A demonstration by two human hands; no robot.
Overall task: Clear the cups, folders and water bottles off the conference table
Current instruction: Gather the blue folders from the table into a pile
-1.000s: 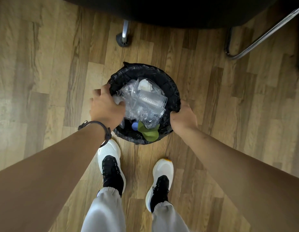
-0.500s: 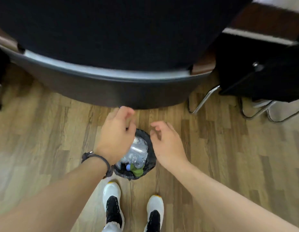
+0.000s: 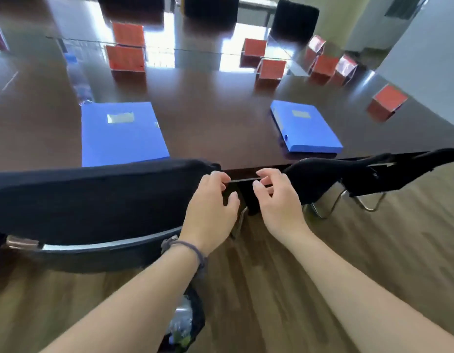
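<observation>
Two blue folders lie flat on the dark conference table (image 3: 215, 118), both beyond the hands. The left folder (image 3: 122, 133) sits ahead and to the left of the left hand (image 3: 210, 210); it is closed, with a pale label on its cover, and its near edge is cut off by a black chair back (image 3: 93, 197). The right folder (image 3: 306, 127) lies ahead and to the right of the right hand (image 3: 276, 200), closed, angled, near the table edge.

Both hands hang empty in front of the table edge, fingers loosely curled, close together but not touching; a dark cord (image 3: 192, 249) circles the left wrist.

Red name stands (image 3: 125, 58) stand farther out across the table, well apart from the hands. A second black chair (image 3: 348, 179) stands right of the right hand. The chair backs stand between the hands and the folders.

Below the left forearm, a black-lined bin (image 3: 192, 324) holding clear plastic is largely hidden by the arm. A blurred bottle-like shape (image 3: 79, 80) stands beyond the left folder; I cannot tell for certain what it is.
</observation>
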